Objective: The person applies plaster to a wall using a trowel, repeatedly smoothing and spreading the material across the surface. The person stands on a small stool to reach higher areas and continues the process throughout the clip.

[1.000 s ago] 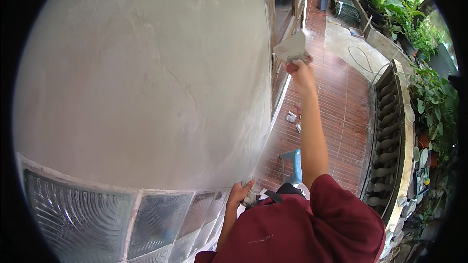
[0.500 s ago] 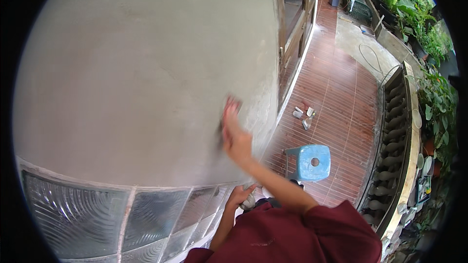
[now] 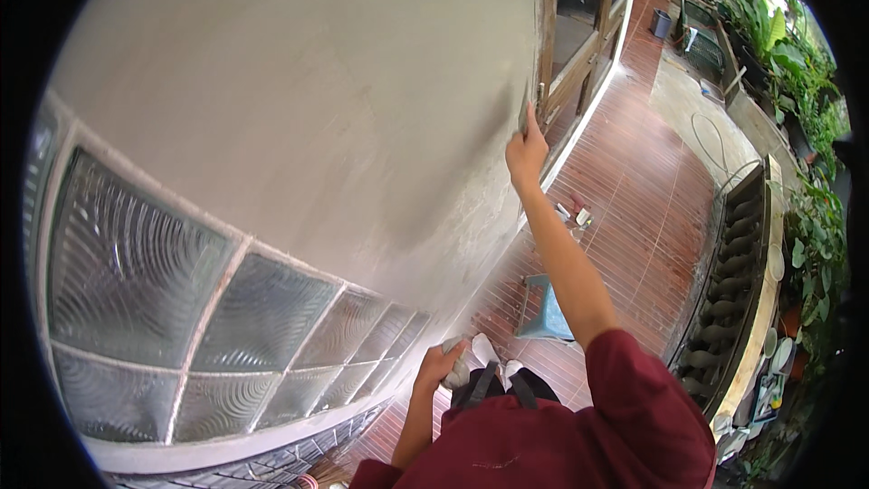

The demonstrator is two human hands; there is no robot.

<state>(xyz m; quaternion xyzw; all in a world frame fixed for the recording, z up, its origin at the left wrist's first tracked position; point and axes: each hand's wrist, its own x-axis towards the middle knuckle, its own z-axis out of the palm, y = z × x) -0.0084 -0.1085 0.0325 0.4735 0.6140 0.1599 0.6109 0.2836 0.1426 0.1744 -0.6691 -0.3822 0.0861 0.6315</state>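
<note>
Plastered grey wall filled the upper left of the view, and both hands worked against it. Nearest, the left hand was low at the wall's foot, its grip closed round a small pale lump, beside the glass-block panel set below the plaster. Just past it stood a blue plastic stool on the red tiled floor. Higher and farther, the right hand reached up with the arm stretched out, its grip pinched on a thin flat tool pressed against the wall's edge, next to a wooden door frame. Small scraps lay on the tiles, and green plants grew beyond.
</note>
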